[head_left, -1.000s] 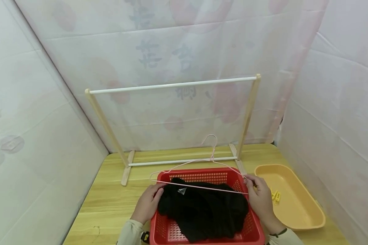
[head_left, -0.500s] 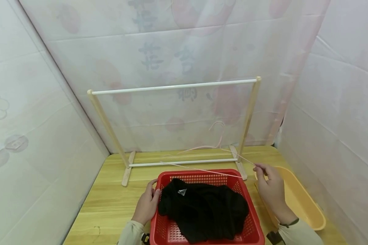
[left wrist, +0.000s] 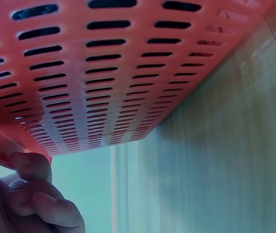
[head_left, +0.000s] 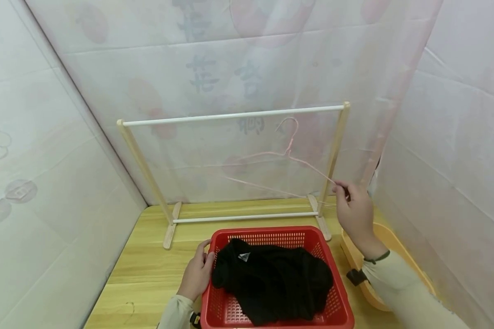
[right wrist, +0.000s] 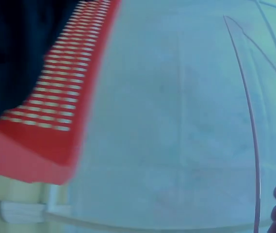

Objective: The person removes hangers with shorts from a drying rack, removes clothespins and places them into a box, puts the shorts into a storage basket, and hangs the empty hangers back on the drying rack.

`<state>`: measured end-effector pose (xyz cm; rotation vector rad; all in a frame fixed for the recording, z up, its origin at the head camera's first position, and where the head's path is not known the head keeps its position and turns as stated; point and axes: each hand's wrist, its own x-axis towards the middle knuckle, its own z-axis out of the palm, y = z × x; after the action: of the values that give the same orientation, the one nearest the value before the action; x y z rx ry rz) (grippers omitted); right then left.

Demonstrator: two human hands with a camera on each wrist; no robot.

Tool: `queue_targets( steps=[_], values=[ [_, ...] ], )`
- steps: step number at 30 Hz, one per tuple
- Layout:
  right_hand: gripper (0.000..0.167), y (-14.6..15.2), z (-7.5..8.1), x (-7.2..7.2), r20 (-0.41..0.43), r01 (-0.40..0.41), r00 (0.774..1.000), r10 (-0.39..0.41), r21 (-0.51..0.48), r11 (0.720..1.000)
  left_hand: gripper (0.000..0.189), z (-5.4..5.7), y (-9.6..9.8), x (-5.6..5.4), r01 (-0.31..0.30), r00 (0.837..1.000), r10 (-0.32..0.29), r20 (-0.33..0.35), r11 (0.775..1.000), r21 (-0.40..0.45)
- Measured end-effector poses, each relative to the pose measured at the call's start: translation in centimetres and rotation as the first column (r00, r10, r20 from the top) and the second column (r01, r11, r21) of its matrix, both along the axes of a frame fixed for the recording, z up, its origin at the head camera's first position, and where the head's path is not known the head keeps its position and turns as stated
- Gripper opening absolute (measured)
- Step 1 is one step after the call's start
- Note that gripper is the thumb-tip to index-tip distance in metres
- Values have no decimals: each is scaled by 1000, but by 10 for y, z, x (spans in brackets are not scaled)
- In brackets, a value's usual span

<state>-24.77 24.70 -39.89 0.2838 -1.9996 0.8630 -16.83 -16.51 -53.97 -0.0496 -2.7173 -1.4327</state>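
My right hand [head_left: 355, 211] pinches a thin pink clothes hanger [head_left: 310, 167] by its right end, held up in front of the rack. Its hook stands upright, a little below the rack's top bar; the hanger's left end is faint against the backdrop. With curled fingers my left hand [head_left: 196, 273] grips the left rim of a red basket [head_left: 342, 292]; the left wrist view shows the fingers [left wrist: 55, 209] bent under that rim. Inside the basket lies a crumpled black garment [head_left: 277, 283] with a small pale label.
Behind the basket stands a rack [head_left: 230, 117] with wooden posts and white bars. A yellow-orange tray [head_left: 399, 242] sits at the right, partly hidden by my right forearm. Pale printed sheets [head_left: 448, 137] enclose the wooden table [head_left: 148, 269] at the back and sides.
My right hand has lifted the hanger from above the basket, up and forward toward the rack's top bar. The left hand has let go of the hanger's left end and stays at the basket's rim.
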Motion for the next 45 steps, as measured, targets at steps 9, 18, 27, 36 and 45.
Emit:
queue_targets(
  steps=[9,18,27,36,45],
  values=[
    [19,-5,47,-24,47,7,999,-6,-31,999,42,-5,5,0,31,999,-31,17,999,12],
    [18,-5,46,-44,125,-60,991,50,77,995,43,-10,4,4,36,999,-37,22,999,16],
    [33,3,25,-35,140,-224,969,203,154,963,43,-7,5,5,39,999,-40,12,999,19],
    [36,2,-57,24,187,-307,943,275,169,937,42,-3,2,6,24,1000,-25,16,999,34],
    [43,-7,-124,65,582,-365,786,209,164,916,44,-3,-3,0,36,999,-37,11,997,63]
  ],
)
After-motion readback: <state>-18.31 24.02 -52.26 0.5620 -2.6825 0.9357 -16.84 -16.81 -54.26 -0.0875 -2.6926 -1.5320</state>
